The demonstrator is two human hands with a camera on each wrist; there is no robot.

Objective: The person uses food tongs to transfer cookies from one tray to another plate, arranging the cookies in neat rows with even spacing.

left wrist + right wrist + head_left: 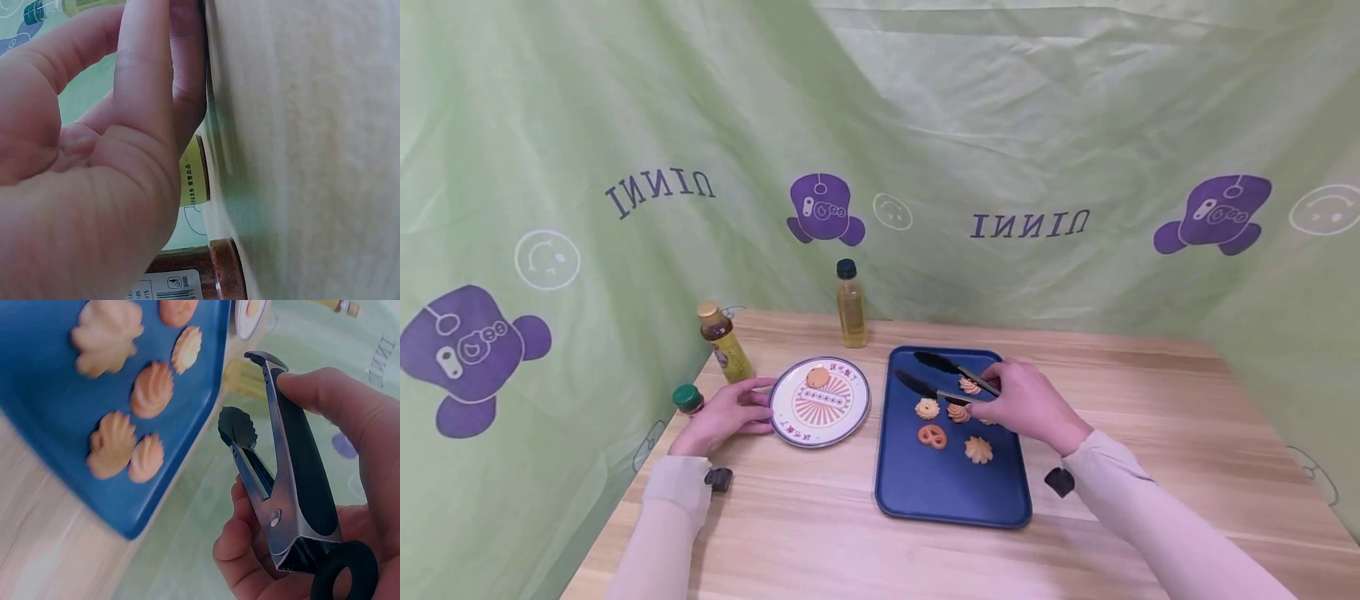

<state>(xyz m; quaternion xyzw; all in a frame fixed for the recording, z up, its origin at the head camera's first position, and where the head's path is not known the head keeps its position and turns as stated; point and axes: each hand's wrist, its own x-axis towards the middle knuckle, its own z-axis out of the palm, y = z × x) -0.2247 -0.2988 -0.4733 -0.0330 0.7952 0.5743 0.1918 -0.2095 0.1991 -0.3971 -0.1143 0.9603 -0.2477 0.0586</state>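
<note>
My right hand (1033, 404) grips a pair of black and silver tongs (938, 362), whose jaws are spread apart over the upper part of a dark blue tray (940, 496). In the right wrist view, nothing lies between the dark tips of the tongs (301, 456). Several cookies lie on the tray, among them a pretzel-shaped cookie (932, 437), a flower-shaped cookie (978, 450) and a ring-like cookie (927, 408). My left hand (722, 423) rests beside a white plate (848, 421), relaxed fingertips at its left rim. One round cookie (817, 377) sits on the plate.
An oil bottle (852, 315) with a dark cap stands behind the plate. At the left are a yellow-labelled bottle (730, 352) and a green-capped jar (687, 398), close by my left hand. A green printed curtain (925, 100) hangs behind the wooden table (790, 525).
</note>
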